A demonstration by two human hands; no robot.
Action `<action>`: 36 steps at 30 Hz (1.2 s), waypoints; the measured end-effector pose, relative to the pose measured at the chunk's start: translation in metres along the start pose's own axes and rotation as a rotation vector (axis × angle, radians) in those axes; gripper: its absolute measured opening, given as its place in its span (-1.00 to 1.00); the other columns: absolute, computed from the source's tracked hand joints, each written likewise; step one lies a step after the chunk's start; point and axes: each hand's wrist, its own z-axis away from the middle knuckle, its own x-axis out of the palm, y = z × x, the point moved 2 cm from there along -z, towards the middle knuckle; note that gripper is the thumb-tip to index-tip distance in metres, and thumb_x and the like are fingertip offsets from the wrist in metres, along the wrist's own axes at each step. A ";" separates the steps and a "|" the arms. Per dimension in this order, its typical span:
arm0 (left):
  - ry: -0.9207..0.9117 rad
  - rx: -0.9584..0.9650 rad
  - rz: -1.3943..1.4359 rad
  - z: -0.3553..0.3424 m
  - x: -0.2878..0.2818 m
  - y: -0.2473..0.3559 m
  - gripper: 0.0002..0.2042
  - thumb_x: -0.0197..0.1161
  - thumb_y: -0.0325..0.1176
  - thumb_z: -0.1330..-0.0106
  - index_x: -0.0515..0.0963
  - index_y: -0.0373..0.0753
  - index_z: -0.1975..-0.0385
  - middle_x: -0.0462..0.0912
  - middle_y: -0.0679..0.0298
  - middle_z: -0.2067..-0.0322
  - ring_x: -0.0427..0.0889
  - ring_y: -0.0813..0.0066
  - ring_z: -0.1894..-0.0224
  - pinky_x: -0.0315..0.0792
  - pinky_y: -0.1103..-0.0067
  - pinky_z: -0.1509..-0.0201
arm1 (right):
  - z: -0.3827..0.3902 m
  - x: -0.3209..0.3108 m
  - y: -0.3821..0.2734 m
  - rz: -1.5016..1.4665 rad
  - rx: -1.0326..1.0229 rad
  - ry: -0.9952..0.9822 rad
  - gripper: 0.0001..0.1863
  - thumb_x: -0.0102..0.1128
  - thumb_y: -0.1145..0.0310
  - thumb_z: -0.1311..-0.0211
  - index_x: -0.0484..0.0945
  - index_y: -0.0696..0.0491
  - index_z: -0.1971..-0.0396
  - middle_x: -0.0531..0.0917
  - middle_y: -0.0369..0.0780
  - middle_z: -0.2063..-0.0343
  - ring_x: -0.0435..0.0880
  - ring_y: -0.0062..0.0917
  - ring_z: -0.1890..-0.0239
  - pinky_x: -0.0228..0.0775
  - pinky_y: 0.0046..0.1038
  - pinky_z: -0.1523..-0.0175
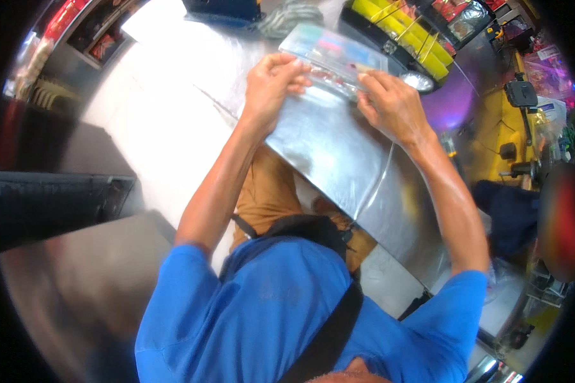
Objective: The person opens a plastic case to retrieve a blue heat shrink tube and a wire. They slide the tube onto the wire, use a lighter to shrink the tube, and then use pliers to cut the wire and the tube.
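A clear plastic organizer case (338,46) with small coloured bits inside is at the far part of the metal table (326,143). At its near left corner, my left hand (271,86) has thumb and fingers closed on the edge. My right hand (393,102) grips the near right corner, its fingers bent over the rim. Small reddish and shiny pieces show along the near side between the two hands. Blur hides what they are, and I cannot tell whether the lid is up or down.
Behind the case to the right stands a black rack with yellow bins (406,32). A grey bundled cloth (291,18) lies beyond the case. A thin pale cable (380,182) runs over the table. Dark cloth (508,207) and tools crowd the right side.
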 end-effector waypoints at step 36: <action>-0.877 0.465 -1.229 -0.128 0.017 0.052 -0.84 0.43 -0.59 -0.14 0.66 -0.29 0.30 0.64 0.13 0.30 0.69 0.10 0.28 0.57 0.33 0.20 | -0.040 -0.008 0.039 -0.322 0.520 0.429 -0.78 0.44 0.61 -0.13 0.73 0.23 0.18 0.77 -0.12 0.15 0.75 -0.43 0.11 0.55 -0.46 -0.02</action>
